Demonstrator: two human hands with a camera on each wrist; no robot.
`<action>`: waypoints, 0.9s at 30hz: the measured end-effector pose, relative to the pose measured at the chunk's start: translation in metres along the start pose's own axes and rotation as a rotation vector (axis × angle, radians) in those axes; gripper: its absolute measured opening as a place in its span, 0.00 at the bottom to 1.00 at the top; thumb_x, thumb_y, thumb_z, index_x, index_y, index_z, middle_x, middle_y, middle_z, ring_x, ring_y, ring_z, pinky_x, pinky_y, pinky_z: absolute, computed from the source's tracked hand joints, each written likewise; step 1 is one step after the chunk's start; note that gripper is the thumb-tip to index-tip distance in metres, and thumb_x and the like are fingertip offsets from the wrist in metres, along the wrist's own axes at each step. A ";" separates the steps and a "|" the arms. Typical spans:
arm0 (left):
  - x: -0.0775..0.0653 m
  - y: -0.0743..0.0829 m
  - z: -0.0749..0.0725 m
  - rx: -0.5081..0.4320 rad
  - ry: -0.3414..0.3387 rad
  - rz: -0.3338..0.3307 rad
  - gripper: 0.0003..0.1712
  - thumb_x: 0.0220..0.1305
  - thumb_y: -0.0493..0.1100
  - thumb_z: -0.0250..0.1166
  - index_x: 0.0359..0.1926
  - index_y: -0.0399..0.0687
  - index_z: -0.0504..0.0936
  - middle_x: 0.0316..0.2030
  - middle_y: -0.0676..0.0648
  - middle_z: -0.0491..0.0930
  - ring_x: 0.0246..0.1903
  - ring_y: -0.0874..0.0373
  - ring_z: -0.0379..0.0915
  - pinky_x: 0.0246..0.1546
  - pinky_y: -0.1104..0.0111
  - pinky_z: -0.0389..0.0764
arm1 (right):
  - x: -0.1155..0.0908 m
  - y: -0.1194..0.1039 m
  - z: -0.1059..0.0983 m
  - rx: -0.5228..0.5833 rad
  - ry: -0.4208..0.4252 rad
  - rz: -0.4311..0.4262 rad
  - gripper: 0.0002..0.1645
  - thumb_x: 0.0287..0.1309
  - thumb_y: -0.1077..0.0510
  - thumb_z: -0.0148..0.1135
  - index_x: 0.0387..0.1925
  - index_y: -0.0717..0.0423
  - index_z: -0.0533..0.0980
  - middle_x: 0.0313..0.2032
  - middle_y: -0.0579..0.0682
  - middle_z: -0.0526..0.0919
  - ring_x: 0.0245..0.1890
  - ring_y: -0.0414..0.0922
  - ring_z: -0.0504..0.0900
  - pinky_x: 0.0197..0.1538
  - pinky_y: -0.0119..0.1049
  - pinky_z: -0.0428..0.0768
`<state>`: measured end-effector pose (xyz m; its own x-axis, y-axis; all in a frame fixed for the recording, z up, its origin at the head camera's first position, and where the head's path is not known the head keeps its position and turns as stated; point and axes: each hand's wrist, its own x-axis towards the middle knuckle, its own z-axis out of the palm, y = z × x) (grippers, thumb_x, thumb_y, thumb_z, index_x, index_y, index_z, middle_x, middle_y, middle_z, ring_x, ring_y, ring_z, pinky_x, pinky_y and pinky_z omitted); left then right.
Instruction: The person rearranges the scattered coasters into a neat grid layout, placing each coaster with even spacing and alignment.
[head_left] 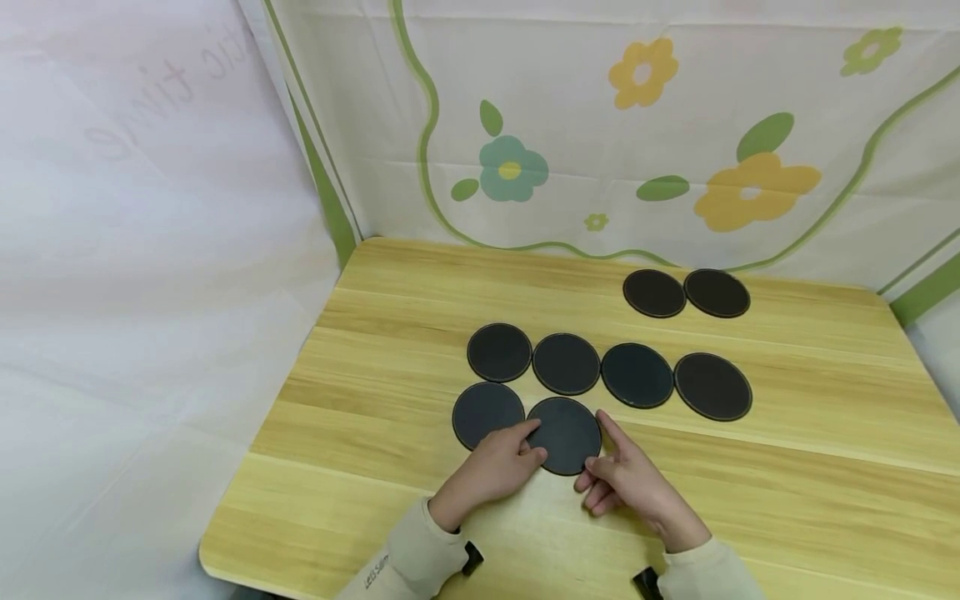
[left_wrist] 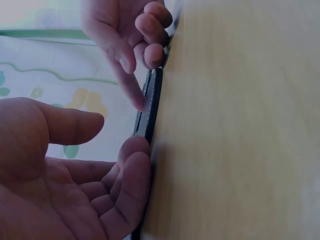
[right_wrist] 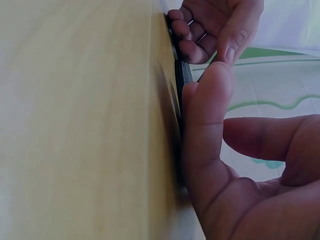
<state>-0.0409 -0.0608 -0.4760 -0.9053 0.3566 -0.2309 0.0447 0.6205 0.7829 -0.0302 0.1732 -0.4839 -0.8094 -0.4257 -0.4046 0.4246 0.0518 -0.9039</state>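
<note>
Several round black coasters with thin light stitching near the rim lie flat on a wooden table. My left hand [head_left: 498, 462] is at the left edge of the front coaster [head_left: 564, 436], its index fingertip over the rim and its thumb apart from it in the left wrist view. At the same coaster's right edge, my right hand [head_left: 633, 483] points its index finger along the rim, with the thumb by the lower right edge and the other fingers loosely bent. A neighbouring coaster [head_left: 487, 414] sits close on the left, partly behind the left hand.
Behind the front pair runs a row of coasters, from the left one [head_left: 499, 352] to the right one [head_left: 712, 386]. Two more coasters [head_left: 655, 293] lie side by side near the table's [head_left: 360, 400] back edge. A flowered white curtain [head_left: 570, 117] hangs behind.
</note>
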 end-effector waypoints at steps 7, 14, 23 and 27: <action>0.000 -0.001 -0.001 -0.019 -0.008 0.015 0.29 0.73 0.48 0.61 0.70 0.43 0.73 0.22 0.57 0.73 0.20 0.63 0.68 0.26 0.69 0.70 | 0.001 -0.002 0.001 -0.005 0.011 0.006 0.51 0.74 0.66 0.48 0.79 0.55 0.25 0.31 0.61 0.85 0.21 0.46 0.84 0.27 0.42 0.85; 0.000 -0.002 -0.003 -0.046 -0.029 0.038 0.27 0.73 0.47 0.60 0.69 0.44 0.73 0.24 0.57 0.75 0.21 0.63 0.70 0.27 0.69 0.71 | 0.000 -0.001 0.001 -0.008 0.022 0.015 0.50 0.74 0.64 0.48 0.80 0.55 0.27 0.31 0.61 0.85 0.22 0.46 0.84 0.28 0.42 0.85; 0.004 -0.007 -0.008 -0.070 -0.075 0.075 0.25 0.73 0.47 0.62 0.67 0.45 0.75 0.26 0.56 0.76 0.22 0.64 0.71 0.29 0.70 0.72 | 0.001 0.000 0.001 -0.022 0.027 0.014 0.49 0.73 0.64 0.49 0.80 0.56 0.28 0.31 0.62 0.84 0.21 0.46 0.83 0.28 0.41 0.85; 0.007 -0.012 -0.015 -0.128 -0.094 0.119 0.24 0.74 0.45 0.61 0.66 0.43 0.76 0.27 0.56 0.76 0.22 0.64 0.69 0.29 0.71 0.71 | -0.001 -0.002 0.001 -0.024 0.025 0.010 0.50 0.74 0.63 0.49 0.80 0.55 0.29 0.32 0.62 0.84 0.21 0.45 0.83 0.27 0.41 0.85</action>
<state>-0.0544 -0.0761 -0.4782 -0.8529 0.4898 -0.1808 0.0894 0.4782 0.8737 -0.0301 0.1723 -0.4813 -0.8152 -0.4022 -0.4168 0.4231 0.0780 -0.9027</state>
